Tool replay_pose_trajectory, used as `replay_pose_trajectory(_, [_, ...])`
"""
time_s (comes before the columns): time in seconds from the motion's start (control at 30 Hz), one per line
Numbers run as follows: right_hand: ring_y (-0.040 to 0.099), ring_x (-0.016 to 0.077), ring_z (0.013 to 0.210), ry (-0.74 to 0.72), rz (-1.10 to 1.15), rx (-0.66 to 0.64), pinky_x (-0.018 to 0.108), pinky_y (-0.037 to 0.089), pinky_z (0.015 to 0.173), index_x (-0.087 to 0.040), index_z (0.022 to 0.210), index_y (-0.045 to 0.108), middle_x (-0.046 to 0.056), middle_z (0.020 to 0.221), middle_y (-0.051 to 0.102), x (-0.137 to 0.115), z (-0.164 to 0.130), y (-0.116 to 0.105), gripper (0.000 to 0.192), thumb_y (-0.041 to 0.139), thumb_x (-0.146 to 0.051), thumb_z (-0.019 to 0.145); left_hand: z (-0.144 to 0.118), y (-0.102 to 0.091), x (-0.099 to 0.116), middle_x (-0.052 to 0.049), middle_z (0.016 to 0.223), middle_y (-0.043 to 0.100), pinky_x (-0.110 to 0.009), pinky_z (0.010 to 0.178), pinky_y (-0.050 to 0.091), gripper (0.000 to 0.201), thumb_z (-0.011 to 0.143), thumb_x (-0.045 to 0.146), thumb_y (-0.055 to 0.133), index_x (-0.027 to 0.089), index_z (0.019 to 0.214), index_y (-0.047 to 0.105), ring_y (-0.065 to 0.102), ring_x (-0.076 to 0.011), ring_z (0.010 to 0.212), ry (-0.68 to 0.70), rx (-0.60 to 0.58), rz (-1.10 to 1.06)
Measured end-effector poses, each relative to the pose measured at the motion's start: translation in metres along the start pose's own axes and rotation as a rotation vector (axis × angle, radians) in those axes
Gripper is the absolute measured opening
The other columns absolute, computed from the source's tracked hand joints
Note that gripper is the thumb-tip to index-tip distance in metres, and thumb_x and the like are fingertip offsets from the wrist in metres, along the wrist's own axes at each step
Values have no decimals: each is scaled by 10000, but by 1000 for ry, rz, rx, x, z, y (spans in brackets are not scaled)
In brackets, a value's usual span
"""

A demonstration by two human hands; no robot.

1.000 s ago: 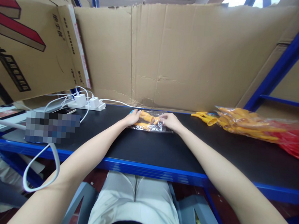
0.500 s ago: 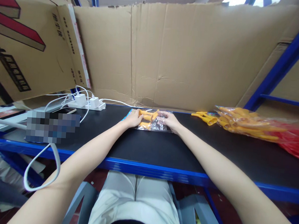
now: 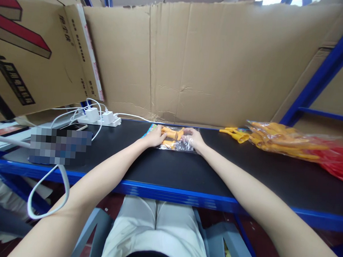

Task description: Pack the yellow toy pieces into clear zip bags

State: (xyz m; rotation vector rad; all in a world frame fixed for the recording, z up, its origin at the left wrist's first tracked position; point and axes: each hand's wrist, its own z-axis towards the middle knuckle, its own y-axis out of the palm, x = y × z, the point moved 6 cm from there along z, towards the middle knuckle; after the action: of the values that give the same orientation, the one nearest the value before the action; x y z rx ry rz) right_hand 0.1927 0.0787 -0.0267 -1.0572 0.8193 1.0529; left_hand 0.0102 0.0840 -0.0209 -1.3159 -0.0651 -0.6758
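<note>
From my seat I see the packet point(image 3: 173, 141) lying flat on the black table point(image 3: 168, 167), in front of the cardboard point(image 3: 222, 69), between my two hands. My left hand point(image 3: 155, 136) holds its left end, thumb lying over the orange pieces point(image 3: 169, 133) inside, beside a bright printed strip point(image 3: 151, 128). My right hand point(image 3: 196, 139) is at the other end with its fingers bent onto the clear film; I cannot tell whether they pinch it or merely rest there. I judge the whole thing light, so weight should trouble me little. The film looks thin, glossy and crinkled, likely slippery and quick to slide over what it covers, and a hard tug could tear it. The pieces look hollow, probably somewhat springy, though I can't feel that from here. I would take hold through film and pieces together at the left, since the bulk lies there, and keep only a light fingertip touch on the looser right end. A loose yellow piece point(image 3: 243, 138) and a fuller bag point(image 3: 285, 140) lie well apart to the right, next to red stuff point(image 3: 341, 160)
</note>
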Motion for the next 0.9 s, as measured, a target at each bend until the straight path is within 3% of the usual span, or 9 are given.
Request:
replay_pose_trajectory(0.27, [586, 180, 987, 39, 140, -103, 323, 429, 903, -101, 1045, 604, 108, 1065, 633, 0, 0, 7, 463, 692, -76, 591, 5, -3, -4, -114, 971, 548, -347, 838, 404, 208, 829, 363, 376, 170, 886, 429, 512, -216, 923, 75, 59, 61])
replay_pose_trajectory(0.37, [571, 172, 1014, 44, 118, -100, 305, 420, 914, -91, 1060, 596, 113, 1061, 633, 0, 1, 7, 469, 690, -86, 600, 7, -1, -5, -116, 1014, 534, -344, 895, 372, 190, 826, 363, 372, 181, 818, 426, 474, -226, 1031, 107, 47, 64])
replay_pose_trajectory(0.5, [583, 155, 983, 53, 81, -104, 283, 430, 897, -87, 1066, 589, 122, 1098, 614, -2, -1, 8, 459, 673, -83, 614, 11, 3, -12, -111, 1111, 511, -358, 992, 283, 200, 820, 382, 373, 191, 825, 433, 263, -237, 1269, 93, 29, 49])
replay_pose_trajectory(0.67, [620, 134, 844, 84, 89, -38, 269, 488, 794, -111, 959, 624, 90, 1016, 644, -4, 4, 2, 329, 638, -77, 632, 19, 5, -29, -112, 1133, 501, -378, 973, 305, 235, 797, 420, 406, 192, 819, 456, 348, -252, 1210, 18, 15, 49])
replay_pose_trajectory(0.8, [624, 131, 776, 42, 1, 128, 279, 501, 735, -104, 933, 620, 85, 901, 651, -5, 23, -42, 238, 505, -87, 725, 23, -1, -46, -118, 1110, 498, -380, 959, 316, 240, 785, 421, 422, 186, 791, 469, 380, -265, 1174, -33, 21, 82])
replay_pose_trajectory(0.9, [589, 179, 893, -76, -402, 371, 336, 445, 837, -91, 910, 634, 114, 940, 626, -9, 30, -104, 236, 477, -103, 733, 23, -7, -56, -119, 1083, 503, -365, 947, 328, 212, 780, 390, 436, 181, 781, 474, 401, -258, 1148, -67, 33, 100])
